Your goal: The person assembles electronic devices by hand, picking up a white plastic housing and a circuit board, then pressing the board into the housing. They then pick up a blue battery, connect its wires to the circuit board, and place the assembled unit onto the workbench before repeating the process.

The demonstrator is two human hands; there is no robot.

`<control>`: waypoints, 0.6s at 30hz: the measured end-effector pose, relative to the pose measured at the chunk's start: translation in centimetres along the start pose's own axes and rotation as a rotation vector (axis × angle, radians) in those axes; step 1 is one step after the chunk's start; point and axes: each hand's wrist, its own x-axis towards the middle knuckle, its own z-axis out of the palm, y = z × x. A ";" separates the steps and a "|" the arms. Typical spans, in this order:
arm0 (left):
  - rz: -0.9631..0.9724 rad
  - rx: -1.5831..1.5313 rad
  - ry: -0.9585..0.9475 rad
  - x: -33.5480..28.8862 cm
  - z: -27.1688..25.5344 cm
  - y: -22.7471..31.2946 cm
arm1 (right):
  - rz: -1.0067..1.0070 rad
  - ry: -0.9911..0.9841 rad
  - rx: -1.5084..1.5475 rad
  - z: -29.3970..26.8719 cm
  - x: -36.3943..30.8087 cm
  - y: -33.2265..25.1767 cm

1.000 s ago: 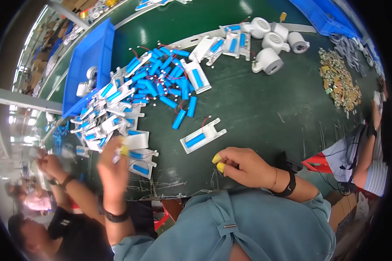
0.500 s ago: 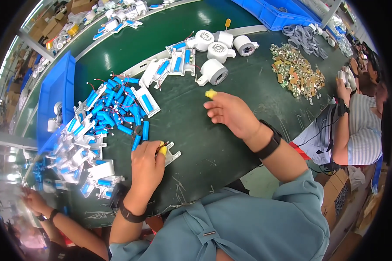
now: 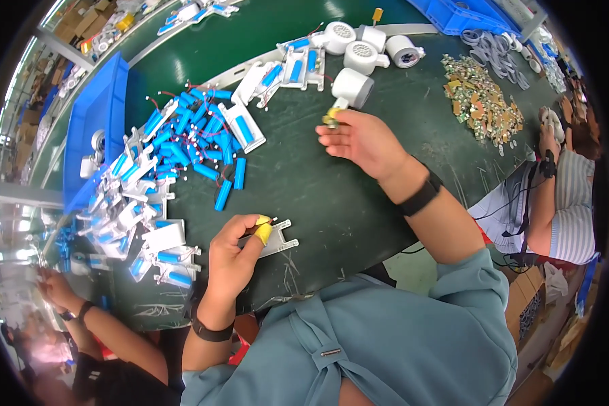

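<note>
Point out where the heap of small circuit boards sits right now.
In the head view, the heap of small circuit boards lies at upper right on the dark green table, just below the grey looped strips, right of the right hand.

The left hand hides most of a white forked casing — only its pronged end shows, and the hold on it cannot be made out. The small piece pinched in the right hand is too tiny to identify. The top edge crops the blue bin at upper right; the co-worker at lower left is blurred — and cut off below.
</note>
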 end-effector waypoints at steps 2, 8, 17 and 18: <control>-0.036 -0.081 -0.022 -0.5 0.0 -0.4 | -0.038 0.031 -0.022 -0.7 -2.1 0.5; -0.004 -0.015 -0.057 -1.4 0.3 0.5 | 0.014 -0.097 -0.332 -0.1 -7.8 3.6; -0.142 -0.197 -0.122 -2.2 0.6 0.7 | 0.166 -0.350 -0.176 2.3 -10.5 8.1; -0.144 -0.197 -0.122 -2.3 0.8 0.7 | 0.169 -0.349 -0.175 2.2 -10.5 8.4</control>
